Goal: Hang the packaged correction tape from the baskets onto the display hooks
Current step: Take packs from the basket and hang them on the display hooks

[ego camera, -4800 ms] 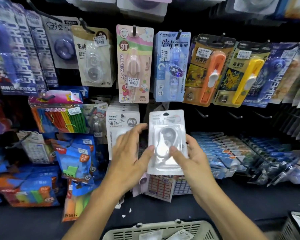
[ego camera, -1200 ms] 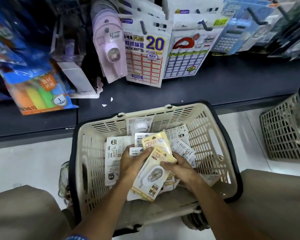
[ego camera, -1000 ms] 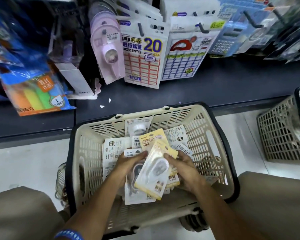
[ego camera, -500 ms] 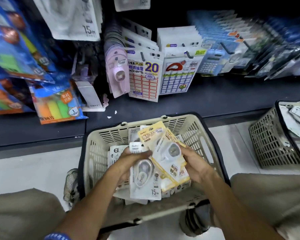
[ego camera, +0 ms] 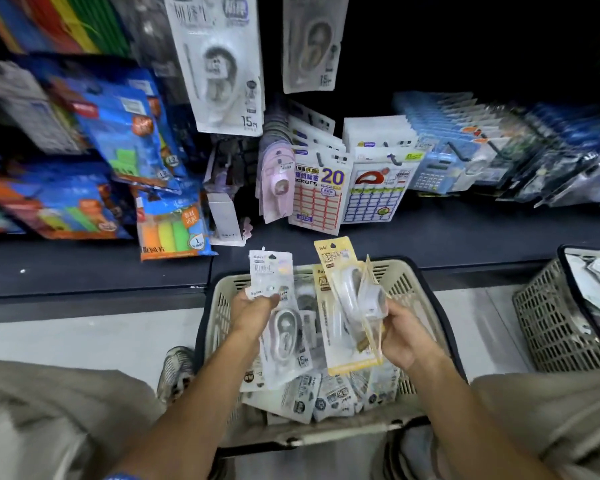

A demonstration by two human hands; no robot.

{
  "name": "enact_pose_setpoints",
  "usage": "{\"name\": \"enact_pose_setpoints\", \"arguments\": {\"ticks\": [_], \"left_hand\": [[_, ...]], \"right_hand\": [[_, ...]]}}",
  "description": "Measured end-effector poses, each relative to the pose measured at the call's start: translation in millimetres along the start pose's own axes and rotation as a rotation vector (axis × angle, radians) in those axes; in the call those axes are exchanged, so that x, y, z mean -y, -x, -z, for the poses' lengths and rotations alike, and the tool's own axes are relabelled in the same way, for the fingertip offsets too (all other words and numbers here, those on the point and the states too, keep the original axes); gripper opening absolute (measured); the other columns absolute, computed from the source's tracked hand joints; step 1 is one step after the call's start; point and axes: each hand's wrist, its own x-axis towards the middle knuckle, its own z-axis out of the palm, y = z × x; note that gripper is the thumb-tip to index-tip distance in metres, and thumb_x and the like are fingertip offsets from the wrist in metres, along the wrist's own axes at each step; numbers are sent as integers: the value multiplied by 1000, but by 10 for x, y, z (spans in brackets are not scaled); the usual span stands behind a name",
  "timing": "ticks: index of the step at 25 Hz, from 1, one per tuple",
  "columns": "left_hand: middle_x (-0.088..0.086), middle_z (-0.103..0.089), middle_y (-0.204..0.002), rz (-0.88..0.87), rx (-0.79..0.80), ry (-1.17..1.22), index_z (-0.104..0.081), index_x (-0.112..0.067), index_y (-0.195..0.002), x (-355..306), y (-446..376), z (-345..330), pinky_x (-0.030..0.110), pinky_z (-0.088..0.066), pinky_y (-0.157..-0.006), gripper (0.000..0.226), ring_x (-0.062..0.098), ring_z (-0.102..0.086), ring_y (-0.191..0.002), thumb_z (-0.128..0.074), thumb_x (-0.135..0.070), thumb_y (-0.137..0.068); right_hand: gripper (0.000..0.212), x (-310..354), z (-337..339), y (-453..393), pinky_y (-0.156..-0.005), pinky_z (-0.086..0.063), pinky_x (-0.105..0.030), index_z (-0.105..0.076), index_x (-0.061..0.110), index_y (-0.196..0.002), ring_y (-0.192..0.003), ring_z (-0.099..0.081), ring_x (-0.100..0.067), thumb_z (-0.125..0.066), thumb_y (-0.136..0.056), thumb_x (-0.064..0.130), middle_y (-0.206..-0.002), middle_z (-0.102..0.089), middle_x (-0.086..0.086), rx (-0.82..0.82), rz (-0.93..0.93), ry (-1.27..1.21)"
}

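My left hand point(ego camera: 253, 311) grips a small stack of white correction tape packs point(ego camera: 283, 327), held upright above the cream basket point(ego camera: 418, 289). My right hand point(ego camera: 400, 336) holds several yellow-carded correction tape packs point(ego camera: 347, 306), fanned out beside the white ones. More packaged tapes point(ego camera: 326, 398) lie loose on the basket's bottom. Two white correction tape packs point(ego camera: 222, 64) hang on hooks above, at the top middle; a second one point(ego camera: 310, 39) hangs just right of the first.
A second grey basket point(ego camera: 555, 323) with packs stands on the floor at the right. Label sheets point(ego camera: 317, 194), pink tape dispensers point(ego camera: 274, 181) and blue highlighter packs point(ego camera: 174, 223) hang over the dark shelf edge point(ego camera: 94, 271). My knees flank the cream basket.
Both hands have lifted the packs out of the basket and apart, white ones left, yellow ones right. The view has tilted up toward the hooks.
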Motion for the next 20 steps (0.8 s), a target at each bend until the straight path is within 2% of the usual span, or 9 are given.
{"name": "enact_pose_setpoints", "arguments": {"ticks": [3,5,7,10,12,14,16,18,20], "left_hand": [[10,-79,-102,31,90,-77,-75,-15,-96,135,-44,10,31,-55,-73,6,26,-74,-90,-72,-12,-91],[16,-78,-112,175,261,62,-76,-11,-114,270,-35,-35,38,-60,-74,36,34,-75,-96,-59,-40,-100],[12,-76,-121,239,368,195,-77,-22,-119,500,-50,-82,42,-62,-77,64,31,-75,-105,-43,-71,-97],[8,-72,-130,305,487,288,-75,-32,-122,835,-122,-13,45,-61,-84,77,30,-71,-117,-37,-87,-83],[8,-73,-127,303,530,231,-77,-31,-119,948,-156,9,42,-63,-80,66,27,-73,-111,-45,-79,-88],[5,-76,-122,236,519,65,-74,-24,-123,1002,-210,-58,38,-61,-83,49,22,-76,-104,-77,-52,-83],[0,-79,-113,182,425,-22,-69,-21,-126,1083,-258,-127,37,-60,-82,52,19,-77,-99,-87,-26,-77],[0,-79,-112,189,365,12,-68,-23,-125,1194,-293,-164,43,-62,-86,50,23,-77,-100,-86,-19,-79],[2,-78,-115,209,352,50,-68,-25,-126,1291,-333,-157,46,-61,-89,55,25,-76,-103,-88,-27,-75]], "right_hand": [[28,-153,-51,-39,-61,-61,-41,-73,6,-111,-79,-75,-28,-63,-89,19,-99,-77,-18,-17,-37,51],[23,-351,-84,-113,-67,-62,-41,-64,7,-121,-90,-75,-30,-58,-99,12,-111,-75,-19,-101,-53,50],[24,-598,-66,-168,-73,-57,-39,-56,9,-127,-92,-69,-30,-53,-103,12,-112,-73,-17,-193,-68,98],[24,-845,18,-196,-79,-52,-49,-52,13,-128,-93,-63,-32,-51,-105,15,-112,-69,-17,-262,-102,207],[21,-882,70,-250,-82,-55,-50,-52,15,-126,-97,-65,-32,-53,-104,15,-115,-70,-16,-310,-111,224],[24,-883,113,-277,-88,-54,-52,-54,17,-126,-102,-67,-33,-55,-104,27,-116,-72,-14,-307,-165,242],[36,-912,144,-224,-94,-53,-52,-62,20,-125,-108,-69,-31,-66,-95,40,-116,-75,-10,-195,-287,318],[42,-977,186,-156,-88,-58,-47,-68,21,-120,-103,-72,-27,-81,-82,33,-110,-78,-4,-72,-387,448],[41,-1014,261,-178,-94,-56,-51,-68,16,-119,-106,-71,-31,-83,-81,21,-108,-78,-7,-91,-417,469]]}}
